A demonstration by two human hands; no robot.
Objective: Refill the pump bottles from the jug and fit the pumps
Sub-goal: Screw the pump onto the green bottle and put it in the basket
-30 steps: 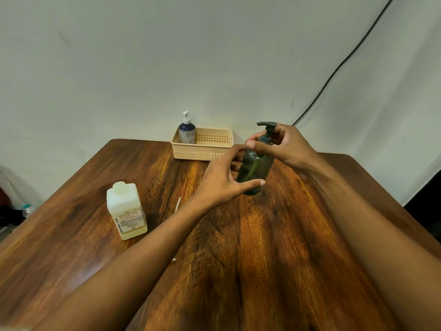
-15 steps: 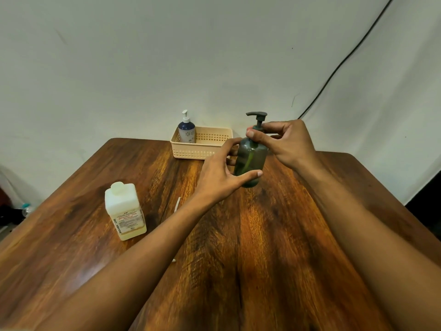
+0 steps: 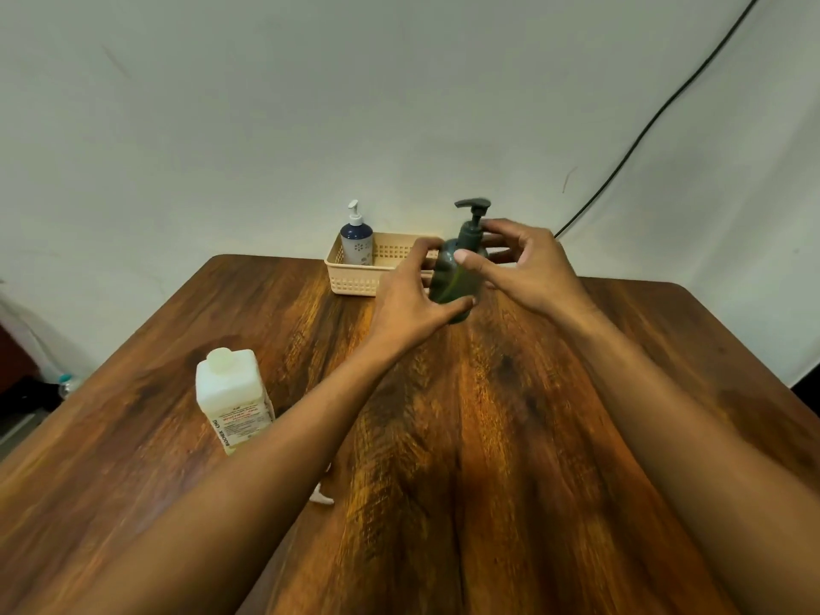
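Note:
A dark green pump bottle (image 3: 452,281) stands upright on the wooden table (image 3: 510,437), its dark pump (image 3: 472,210) on top. My left hand (image 3: 410,299) wraps the bottle's body from the left. My right hand (image 3: 528,268) has its thumb and fingers around the pump collar at the neck. A white jug (image 3: 233,399) with a printed label stands capped at the left. A blue pump bottle (image 3: 356,236) with a white pump stands in the beige basket (image 3: 355,281) at the back.
A thin white stick-like object (image 3: 323,497) lies on the table, mostly hidden under my left forearm. A black cable (image 3: 643,135) runs up the white wall at the right. The table's far edge is just behind the basket.
The green bottle has been brought upright and moved slightly away, towards the basket. My right hand shifted from over the pump head down to the collar, leaving the pump head exposed.

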